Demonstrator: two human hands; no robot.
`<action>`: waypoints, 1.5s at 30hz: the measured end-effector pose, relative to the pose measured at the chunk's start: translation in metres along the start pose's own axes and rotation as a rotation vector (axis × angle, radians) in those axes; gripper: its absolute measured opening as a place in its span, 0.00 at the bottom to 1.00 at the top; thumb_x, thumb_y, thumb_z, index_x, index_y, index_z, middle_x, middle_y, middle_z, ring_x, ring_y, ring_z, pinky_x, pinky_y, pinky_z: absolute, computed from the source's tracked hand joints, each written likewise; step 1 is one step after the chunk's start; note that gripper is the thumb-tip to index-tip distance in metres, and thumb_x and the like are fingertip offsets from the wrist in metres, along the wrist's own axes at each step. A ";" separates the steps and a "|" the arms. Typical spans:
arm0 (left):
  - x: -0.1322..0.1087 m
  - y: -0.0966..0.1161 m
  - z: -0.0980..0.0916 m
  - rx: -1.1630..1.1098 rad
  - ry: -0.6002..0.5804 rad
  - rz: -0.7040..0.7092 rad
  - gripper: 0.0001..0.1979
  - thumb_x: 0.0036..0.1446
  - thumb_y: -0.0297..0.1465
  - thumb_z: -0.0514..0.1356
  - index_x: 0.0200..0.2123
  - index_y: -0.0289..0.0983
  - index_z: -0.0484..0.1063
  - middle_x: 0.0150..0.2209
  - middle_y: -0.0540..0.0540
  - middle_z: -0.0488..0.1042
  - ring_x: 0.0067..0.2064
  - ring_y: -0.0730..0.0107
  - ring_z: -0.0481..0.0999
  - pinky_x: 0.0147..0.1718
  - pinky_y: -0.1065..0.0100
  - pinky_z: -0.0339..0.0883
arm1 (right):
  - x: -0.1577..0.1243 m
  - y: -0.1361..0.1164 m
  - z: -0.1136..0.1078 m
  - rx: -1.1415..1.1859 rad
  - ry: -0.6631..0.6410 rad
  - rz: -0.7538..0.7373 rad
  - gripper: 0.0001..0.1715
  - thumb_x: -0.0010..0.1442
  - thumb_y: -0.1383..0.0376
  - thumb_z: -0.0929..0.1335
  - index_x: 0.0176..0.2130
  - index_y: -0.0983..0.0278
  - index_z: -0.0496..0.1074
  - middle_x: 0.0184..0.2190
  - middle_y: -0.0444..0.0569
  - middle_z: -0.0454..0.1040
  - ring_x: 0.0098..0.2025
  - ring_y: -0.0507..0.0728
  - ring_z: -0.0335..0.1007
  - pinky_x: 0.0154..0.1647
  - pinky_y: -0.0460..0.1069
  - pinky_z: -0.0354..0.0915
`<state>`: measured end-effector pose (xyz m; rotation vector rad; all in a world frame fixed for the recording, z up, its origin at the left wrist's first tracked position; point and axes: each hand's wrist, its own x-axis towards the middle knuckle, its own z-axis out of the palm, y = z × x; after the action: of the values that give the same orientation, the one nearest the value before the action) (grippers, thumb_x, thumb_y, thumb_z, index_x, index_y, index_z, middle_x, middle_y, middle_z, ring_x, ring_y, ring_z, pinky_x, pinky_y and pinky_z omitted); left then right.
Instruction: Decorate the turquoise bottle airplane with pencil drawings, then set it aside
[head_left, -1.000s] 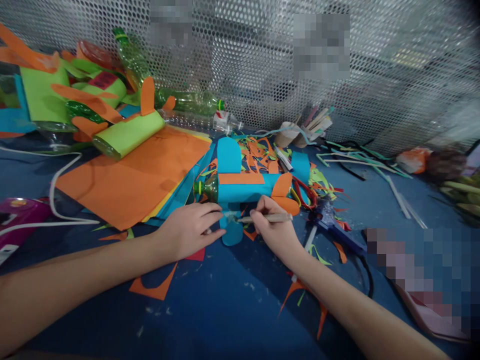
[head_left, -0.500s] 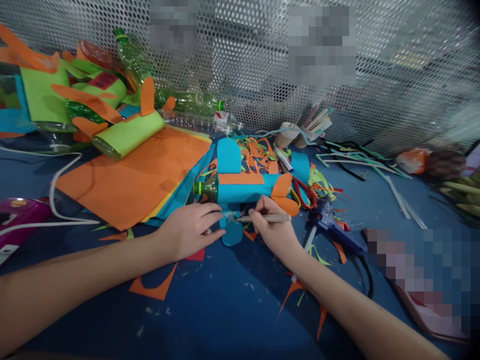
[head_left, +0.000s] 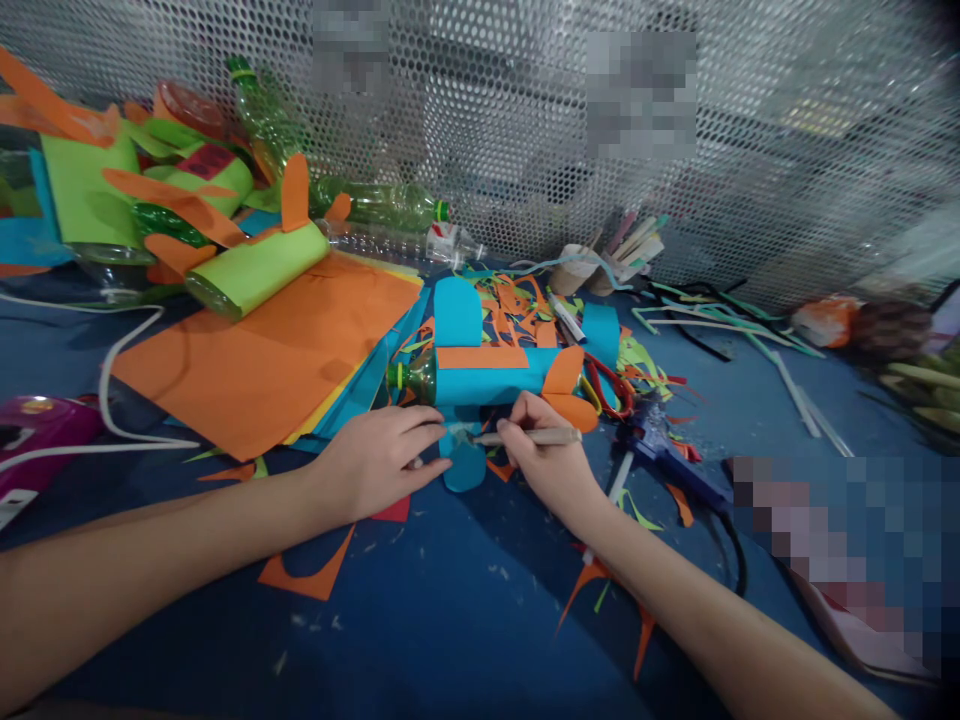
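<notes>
gripping: the right hand (head_left: 551,455) is closed on a grey pen (head_left: 551,437), pen tip at the lower blue wing (head_left: 463,472).
left hand (head_left: 386,455): laid flat-ish, thumb and forefinger apart, fingertips at the wing's left edge; how hard they press, i cannot tell.
both hands: apart from each other, the wing between them.
blue-wrapped bottle (head_left: 487,388): on its side just beyond the hands, green-capped neck to the left, an orange strip (head_left: 482,358) along its top.
upper wing (head_left: 457,312): blue, rounded, on the bottle's far side.
tail: orange rounded pieces (head_left: 564,372) at the bottle's right end.
glue gun (head_left: 682,468): blue, lying right of the bottle, beyond the right wrist.
scraps (head_left: 517,300): orange and green cuttings behind the bottle, a white marker (head_left: 568,318) among them.
orange sheet (head_left: 270,350): atop a paper stack to the left, a lime-wrapped bottle (head_left: 262,270) resting on it.
table (head_left: 450,620): blue, with whitish marks.
</notes>
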<state>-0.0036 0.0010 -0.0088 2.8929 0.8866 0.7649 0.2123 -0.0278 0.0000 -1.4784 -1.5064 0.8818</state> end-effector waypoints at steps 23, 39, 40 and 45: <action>0.000 0.000 0.000 -0.008 0.011 0.003 0.16 0.62 0.39 0.56 0.43 0.33 0.75 0.45 0.40 0.76 0.42 0.59 0.78 0.37 0.62 0.74 | 0.001 -0.003 -0.001 0.021 0.017 -0.009 0.13 0.53 0.67 0.63 0.23 0.59 0.53 0.15 0.36 0.54 0.19 0.49 0.49 0.21 0.46 0.49; 0.001 0.001 -0.002 -0.079 -0.027 -0.040 0.13 0.65 0.35 0.51 0.44 0.33 0.69 0.42 0.41 0.75 0.43 0.60 0.75 0.41 0.60 0.72 | -0.012 -0.018 -0.003 0.274 0.092 -0.091 0.16 0.65 0.57 0.61 0.28 0.61 0.61 0.14 0.38 0.62 0.16 0.49 0.60 0.19 0.45 0.57; 0.002 0.001 -0.002 -0.087 -0.031 -0.039 0.12 0.65 0.34 0.50 0.44 0.33 0.68 0.42 0.41 0.75 0.43 0.61 0.75 0.42 0.60 0.72 | -0.013 -0.017 -0.003 0.247 0.076 -0.095 0.15 0.65 0.57 0.61 0.29 0.61 0.61 0.15 0.39 0.64 0.17 0.50 0.61 0.20 0.45 0.58; 0.002 0.000 0.000 -0.102 -0.018 0.008 0.11 0.66 0.28 0.48 0.46 0.33 0.68 0.43 0.42 0.75 0.46 0.62 0.74 0.46 0.59 0.70 | -0.022 -0.014 -0.007 0.029 -0.017 -0.327 0.10 0.64 0.64 0.61 0.29 0.60 0.61 0.17 0.40 0.65 0.19 0.50 0.62 0.21 0.46 0.59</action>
<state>-0.0025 0.0021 -0.0077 2.8116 0.8101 0.7595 0.2118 -0.0510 0.0133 -1.1616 -1.6806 0.7160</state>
